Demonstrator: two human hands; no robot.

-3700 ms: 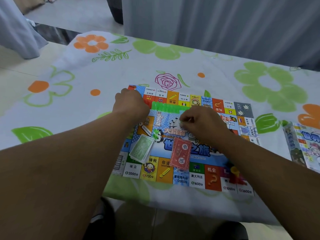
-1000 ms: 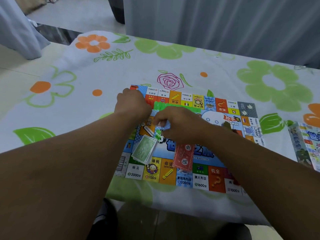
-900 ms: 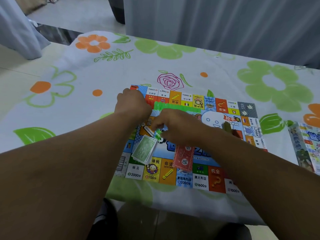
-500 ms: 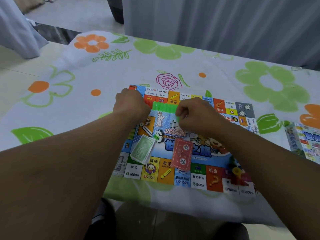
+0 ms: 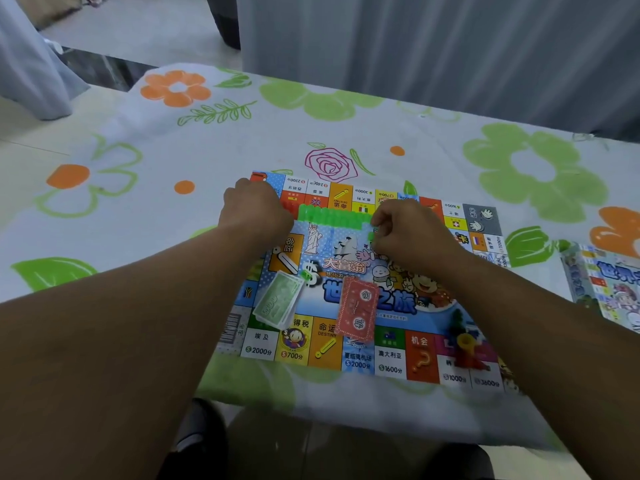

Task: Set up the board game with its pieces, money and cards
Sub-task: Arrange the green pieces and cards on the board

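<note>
A colourful game board (image 5: 349, 303) lies flat on the flowered tablecloth. A row of several small green plastic houses (image 5: 330, 214) stands along its far inner edge. My left hand (image 5: 258, 211) rests closed against the row's left end. My right hand (image 5: 408, 230) is at the row's right end, fingers pinched on a small green house (image 5: 372, 235). A green stack of paper money (image 5: 278, 301) and a red card deck (image 5: 356, 308) lie on the board's middle. One loose green piece (image 5: 306, 274) lies near the money. Red and yellow pawns (image 5: 465, 344) stand at the near right.
The game box (image 5: 604, 285) lies at the table's right edge. A grey curtain (image 5: 433, 57) hangs behind the table. The table's near edge runs just below the board, with floor and my feet beneath.
My right hand went down near the money stack, then came back up to the right end of the green row with a small green piece. My left hand stayed put.
</note>
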